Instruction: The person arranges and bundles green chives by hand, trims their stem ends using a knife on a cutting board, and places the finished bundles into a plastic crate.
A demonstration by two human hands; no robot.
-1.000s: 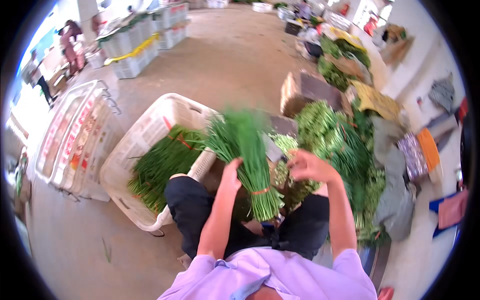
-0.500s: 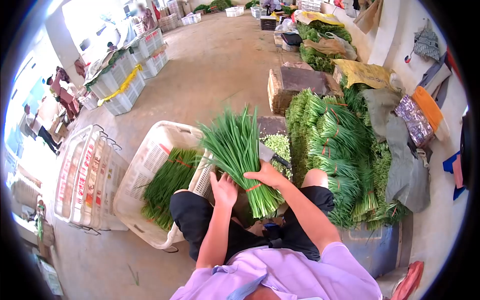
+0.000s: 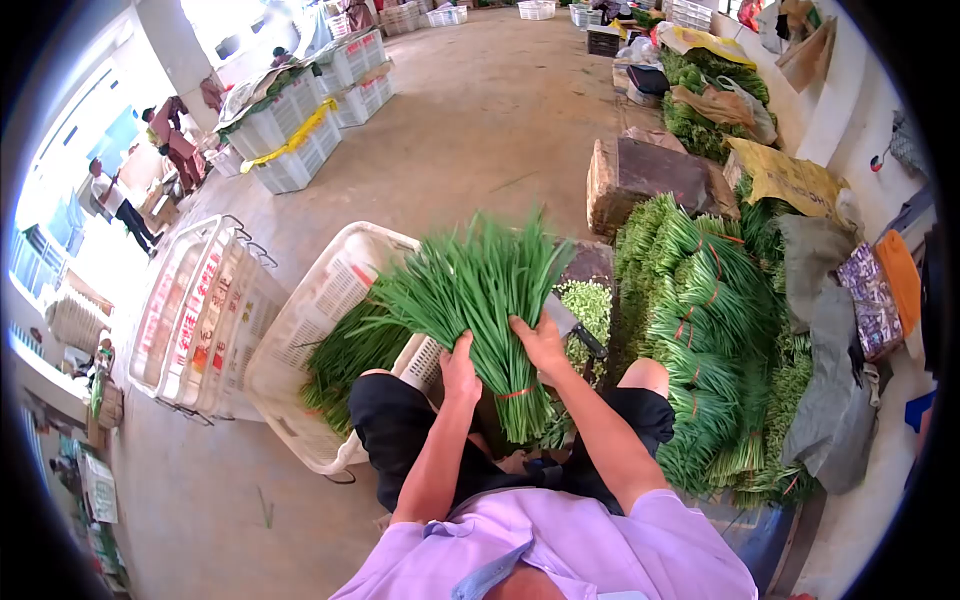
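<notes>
A bundle of garlic chives [image 3: 490, 310], tied near its cut ends with a red band [image 3: 516, 393], is held over my lap with the leaf tips spread away from me. My left hand [image 3: 460, 372] grips its left side and my right hand [image 3: 541, 345] its right side, both above the band. Just right of the bundle, a cleaver with a dark handle [image 3: 588, 340] lies by a heap of pale cut stem ends [image 3: 588, 308]. To my left, a white plastic crate [image 3: 290, 375] contains more chives [image 3: 335, 365], partly hidden by the held leaves.
A large pile of banded chives [image 3: 725, 330] lies at my right, beside a grey cloth [image 3: 830, 370]. A brown box [image 3: 660, 185] stands beyond it. Stacked white crates [image 3: 205, 320] are at left, more crates [image 3: 285, 125] farther off. Several people are in the background, including one person [image 3: 120, 200].
My left hand has gone from resting open beside the bundle to gripping its left side. The bundle's leaves are fanned wider, and the view has turned somewhat to the left.
</notes>
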